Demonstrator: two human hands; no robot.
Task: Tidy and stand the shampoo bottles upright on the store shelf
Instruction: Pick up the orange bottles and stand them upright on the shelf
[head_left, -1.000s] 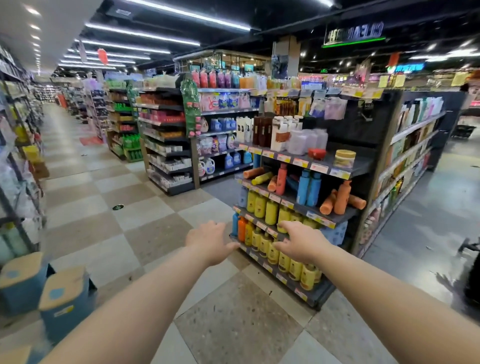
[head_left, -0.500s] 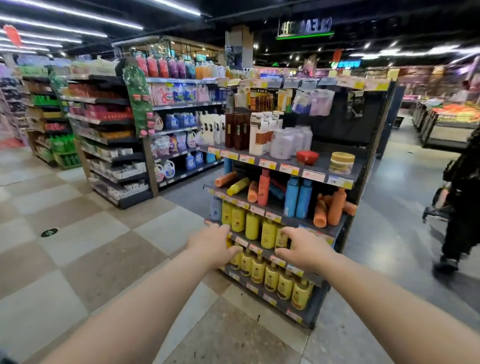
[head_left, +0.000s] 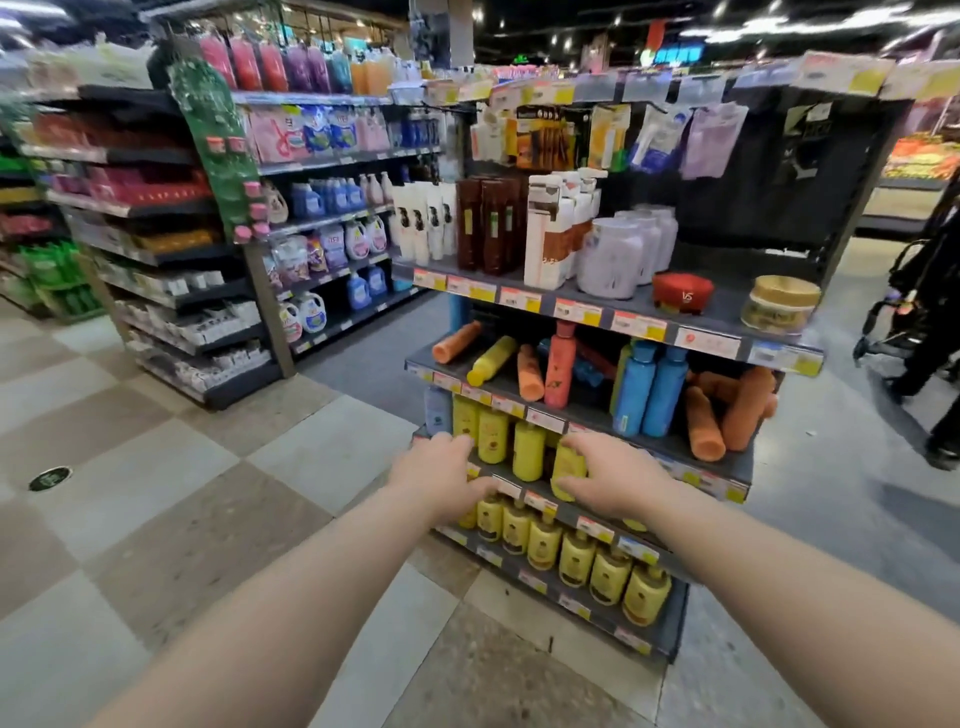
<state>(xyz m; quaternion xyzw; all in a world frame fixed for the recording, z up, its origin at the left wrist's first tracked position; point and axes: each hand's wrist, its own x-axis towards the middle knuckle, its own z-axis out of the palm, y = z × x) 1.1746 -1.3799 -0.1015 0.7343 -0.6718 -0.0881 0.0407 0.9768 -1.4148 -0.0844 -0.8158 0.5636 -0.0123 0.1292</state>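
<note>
head view: my left hand (head_left: 441, 478) and right hand (head_left: 618, 475) are stretched out ahead, fingers loose and slightly curved, nothing held in either. they overlap the row of upright yellow bottles (head_left: 493, 434) on the third tier, and i cannot tell if the right fingertips touch one.

the shampoo bottles sit one tier higher, on the second shelf (head_left: 496, 384) of the end unit. an orange bottle (head_left: 456, 343), a yellow bottle (head_left: 491, 359) and another orange one (head_left: 530, 373) lie on their sides at the left. a coral bottle (head_left: 561, 364) stands upright beside them, and a blue bottle (head_left: 587, 371) lies behind it. two blue bottles (head_left: 649, 389) stand together. to their right, several orange bottles (head_left: 704, 423) lie or lean in a heap.

above, the top tier holds brown bottles (head_left: 491, 228), lavender tubs (head_left: 613, 254), a red jar (head_left: 681, 296) and a gold jar (head_left: 782, 304). yellow pump bottles (head_left: 576, 556) line the bottom tier. a person in dark clothes (head_left: 935, 312) stands at the right, close to the unit's corner. detergent shelves (head_left: 311, 306) run along the left aisle.
</note>
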